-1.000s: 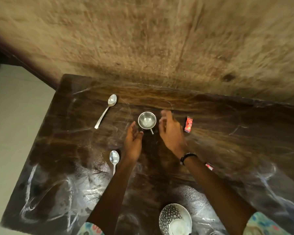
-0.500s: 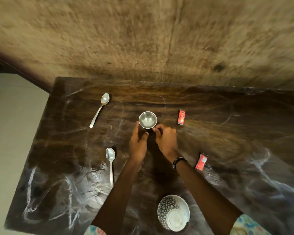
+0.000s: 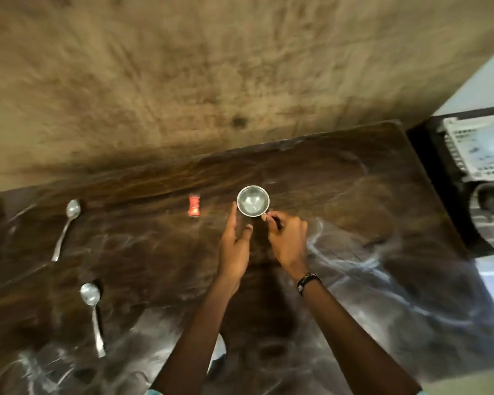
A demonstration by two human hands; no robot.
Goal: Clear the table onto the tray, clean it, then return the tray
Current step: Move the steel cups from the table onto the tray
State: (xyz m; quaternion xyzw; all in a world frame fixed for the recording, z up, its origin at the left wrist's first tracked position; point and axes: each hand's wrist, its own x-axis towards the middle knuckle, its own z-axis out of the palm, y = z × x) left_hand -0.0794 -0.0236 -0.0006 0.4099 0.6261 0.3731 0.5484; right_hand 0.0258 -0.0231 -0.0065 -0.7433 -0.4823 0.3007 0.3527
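Note:
A small steel cup [image 3: 252, 201] with a handle is held above the dark wooden table [image 3: 382, 195]. My right hand [image 3: 287, 238] pinches the cup's handle at its near side. My left hand [image 3: 236, 243] is beside the cup on the left, fingers straight, fingertips close to its wall. A red sachet [image 3: 194, 205] lies left of the cup. Two steel spoons lie at the left: one far [image 3: 66, 226], one near [image 3: 93, 312]. A bowl edge [image 3: 218, 352] peeks out from under my left forearm.
A white perforated tray [image 3: 479, 149] sits on a dark surface beyond the table's right edge. A rough brown wall runs along the table's far side. Pale smears streak the near part of the table.
The view has swung to the right, bringing the white tray into sight. My right hand has closed on the cup's handle and carried the cup rightward past the red sachet; my left hand follows alongside.

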